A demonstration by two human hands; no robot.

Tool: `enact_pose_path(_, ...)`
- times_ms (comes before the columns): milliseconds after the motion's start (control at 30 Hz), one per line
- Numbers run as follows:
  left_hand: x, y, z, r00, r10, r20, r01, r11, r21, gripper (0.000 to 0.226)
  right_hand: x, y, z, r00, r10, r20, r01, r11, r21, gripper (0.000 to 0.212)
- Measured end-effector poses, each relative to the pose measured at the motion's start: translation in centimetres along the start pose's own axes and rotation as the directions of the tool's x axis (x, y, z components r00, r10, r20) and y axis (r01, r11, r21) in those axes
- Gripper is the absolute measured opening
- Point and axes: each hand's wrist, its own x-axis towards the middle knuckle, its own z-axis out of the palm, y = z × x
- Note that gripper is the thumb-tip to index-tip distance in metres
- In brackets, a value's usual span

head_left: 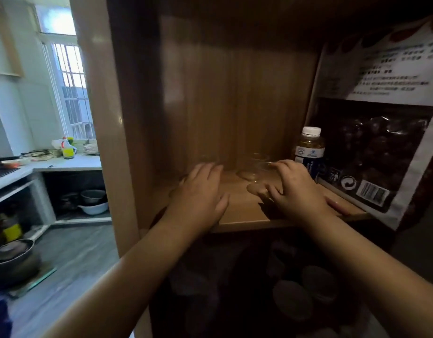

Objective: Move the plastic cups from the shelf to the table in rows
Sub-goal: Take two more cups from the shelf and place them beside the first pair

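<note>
Both hands reach into the wooden shelf compartment. The left hand (198, 191) is palm-down with fingers loosely extended over a clear plastic cup (205, 160); only a faint rim shows beyond the fingertips, and contact cannot be confirmed. The right hand (293, 186) has fingers curled around a second clear plastic cup (255, 168), fingertips at its rim and thumb near its base; whether the grip has closed cannot be determined. Both cups stand on the light-brown wooden shelf board (242, 211), toward its rear. Just beside the right hand stands an amber plastic bottle with a white cap (309, 147). A large printed bag with a dark transparent window (381, 132) leans at the shelf's right side.
</note>
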Motion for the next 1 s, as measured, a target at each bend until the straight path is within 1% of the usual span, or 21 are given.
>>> enact_pose_path(133,0.5,-0.1,0.0,0.999,-0.035,-0.034,0.034,0.999,-0.031,0.045,0.8,0.4,0.6,1.000,0.007,0.028,-0.007,1.000,0.008,0.047)
enact_pose_path(367,1.2,0.0,0.3,0.997,-0.048,-0.052,0.046,0.998,-0.045,0.041,1.1,0.7,0.5,0.998,-0.064,0.005,0.064,0.997,0.033,0.042)
enact_pose_path(500,1.3,0.0,0.2,0.996,-0.030,-0.087,0.027,0.999,-0.039,0.032,1.1,0.7,0.3,0.996,-0.091,0.013,0.091,0.995,0.039,0.040)
enact_pose_path(600,1.2,0.2,-0.1,0.994,-0.022,-0.106,0.015,0.998,-0.063,0.025,0.9,0.7,0.1,0.995,-0.097,0.006,0.097,0.994,0.041,0.034)
enact_pose_path(700,0.8,0.6,-0.5,0.993,-0.017,-0.116,0.009,0.998,-0.064,0.021,0.4,0.3,-0.3,0.990,-0.141,-0.025,0.143,0.988,0.060,0.026)
enact_pose_path(833,-0.1,1.0,-1.4,0.988,0.009,-0.153,-0.024,0.995,-0.098,0.016,-0.6,-0.7,-1.2,0.976,-0.201,-0.080,0.207,0.975,0.079,0.021)
enact_pose_path(1000,-2.1,0.9,-2.9,0.983,0.024,-0.184,-0.040,0.996,-0.083,0.013,-2.2,-2.7,-2.0,0.959,-0.269,-0.087,0.277,0.956,0.095,0.017)
